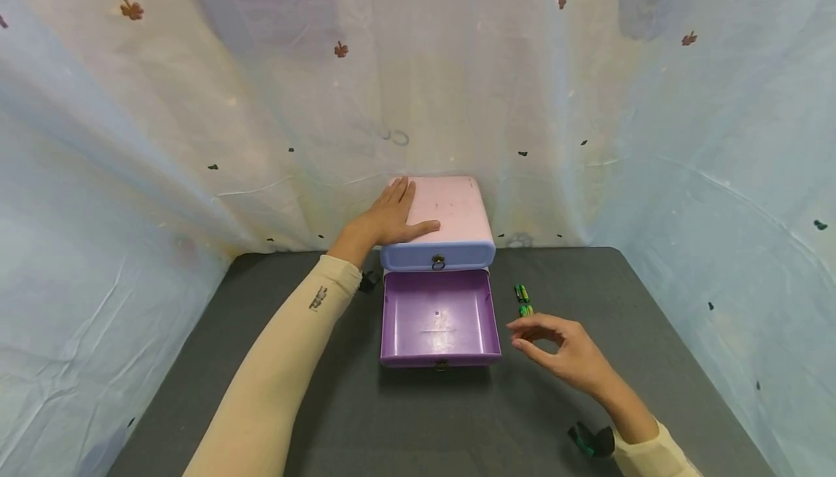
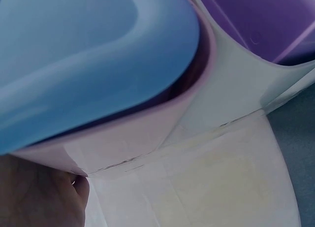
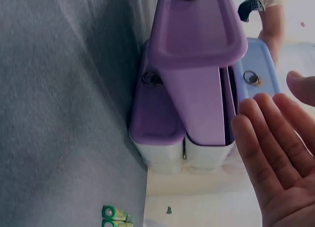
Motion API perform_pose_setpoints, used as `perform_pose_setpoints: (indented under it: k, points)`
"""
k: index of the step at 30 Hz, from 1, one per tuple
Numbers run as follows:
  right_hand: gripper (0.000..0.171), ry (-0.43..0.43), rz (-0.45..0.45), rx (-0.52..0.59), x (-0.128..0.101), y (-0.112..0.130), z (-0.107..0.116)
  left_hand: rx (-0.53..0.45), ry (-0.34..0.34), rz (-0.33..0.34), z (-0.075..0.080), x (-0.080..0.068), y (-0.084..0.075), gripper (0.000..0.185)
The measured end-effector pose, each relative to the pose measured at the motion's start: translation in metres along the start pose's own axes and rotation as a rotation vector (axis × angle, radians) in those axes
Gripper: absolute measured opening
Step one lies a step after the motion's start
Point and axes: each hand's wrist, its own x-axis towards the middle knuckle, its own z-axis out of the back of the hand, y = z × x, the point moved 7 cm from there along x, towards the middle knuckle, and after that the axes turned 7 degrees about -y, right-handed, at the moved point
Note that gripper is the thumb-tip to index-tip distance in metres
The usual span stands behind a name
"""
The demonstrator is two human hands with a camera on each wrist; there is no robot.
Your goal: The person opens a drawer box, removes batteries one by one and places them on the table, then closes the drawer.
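My left hand rests with spread fingers on the pink top of a small drawer unit, near its left side. Below the shut blue drawer a purple drawer is pulled out, its inside bare. The right wrist view shows another purple drawer, pushed in beneath it. My right hand hovers just right of the pulled-out drawer, thumb and fingers apart and nothing between them. Just beyond its fingertips, small green batteries lie on the table; the right hand partly overlaps the nearer ones.
A dark grey cloth covers the table. Pale plastic sheeting with small leaf shapes hangs behind and at both sides, close behind the drawer unit. Metal rings hang on the drawer fronts.
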Motion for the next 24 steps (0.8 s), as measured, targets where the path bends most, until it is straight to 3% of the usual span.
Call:
perform_pose_setpoints:
  k: [10, 18, 24]
  points:
    - [0.026, 0.093, -0.007, 0.092, -0.006, 0.006, -0.016, 0.002, -0.008, -0.003, 0.000, 0.000, 0.000, 0.115]
    - [0.029, 0.172, 0.078, 0.154, -0.012, 0.015, -0.035, 0.002, -0.003, -0.001, 0.000, 0.000, 0.000, 0.115]
    - [0.033, 0.218, 0.068, 0.194, -0.019, 0.018, -0.048, 0.000, -0.001, 0.001, 0.001, 0.000, 0.000, 0.116]
